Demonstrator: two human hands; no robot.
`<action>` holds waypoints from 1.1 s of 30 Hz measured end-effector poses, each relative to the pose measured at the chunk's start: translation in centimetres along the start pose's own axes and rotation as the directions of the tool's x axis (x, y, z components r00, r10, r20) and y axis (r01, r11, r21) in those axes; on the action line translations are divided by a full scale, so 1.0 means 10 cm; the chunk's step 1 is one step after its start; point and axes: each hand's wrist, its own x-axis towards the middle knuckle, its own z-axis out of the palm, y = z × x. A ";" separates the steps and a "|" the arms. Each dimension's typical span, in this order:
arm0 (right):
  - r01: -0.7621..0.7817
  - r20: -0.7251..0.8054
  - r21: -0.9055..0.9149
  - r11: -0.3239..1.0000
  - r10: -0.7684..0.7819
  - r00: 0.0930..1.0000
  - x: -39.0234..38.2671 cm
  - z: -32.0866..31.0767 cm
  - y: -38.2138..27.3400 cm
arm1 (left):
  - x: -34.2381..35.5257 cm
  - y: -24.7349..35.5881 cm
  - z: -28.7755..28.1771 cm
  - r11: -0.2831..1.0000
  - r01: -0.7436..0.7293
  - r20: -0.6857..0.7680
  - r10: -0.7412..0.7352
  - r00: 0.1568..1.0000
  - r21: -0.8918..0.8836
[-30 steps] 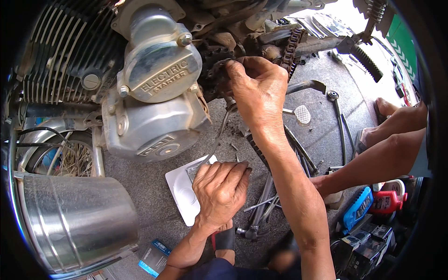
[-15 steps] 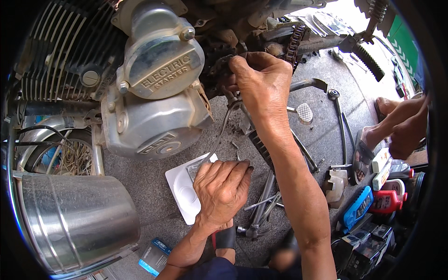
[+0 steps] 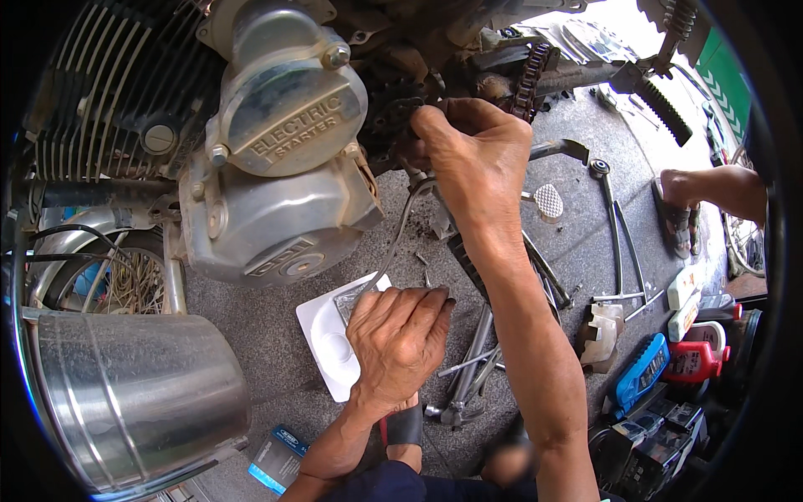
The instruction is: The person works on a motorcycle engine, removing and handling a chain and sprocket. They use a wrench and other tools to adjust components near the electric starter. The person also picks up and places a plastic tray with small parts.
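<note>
My right hand (image 3: 481, 159) is closed at the dark, greasy recess beside the motorcycle engine (image 3: 293, 209). Its thumb and fingers pinch near the dark toothed sprocket (image 3: 395, 107); what lies between the fingertips is hidden. Lower down, my left hand (image 3: 397, 345) is closed with curled fingers, its back toward me, and what is inside cannot be made out. A thin bent grey rod or hose (image 3: 400, 234) comes down from the engine toward the left hand's knuckles. Behind that hand lies a white tray (image 3: 322, 339) on the grey floor.
A hammer (image 3: 456, 414), a ratchet wrench (image 3: 599, 171) and T-handled tools lie about. A drive chain (image 3: 529, 79) hangs at the upper right. Blue (image 3: 640, 376) and red bottles (image 3: 694, 360) stand right. A silver muffler (image 3: 138, 397) fills the left. A co-worker's foot (image 3: 677, 213) is at right.
The co-worker's hand has left the right side, and their legs have shifted. A T-handled tool now lies beside the ratchet wrench. My hands have barely moved.
</note>
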 end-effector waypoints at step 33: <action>0.219 0.179 -0.124 0.968 -0.196 0.964 -0.15 0.13 0.01 | 0.01 0.01 -0.02 1.000 0.012 -0.019 -0.012 1.000 -0.019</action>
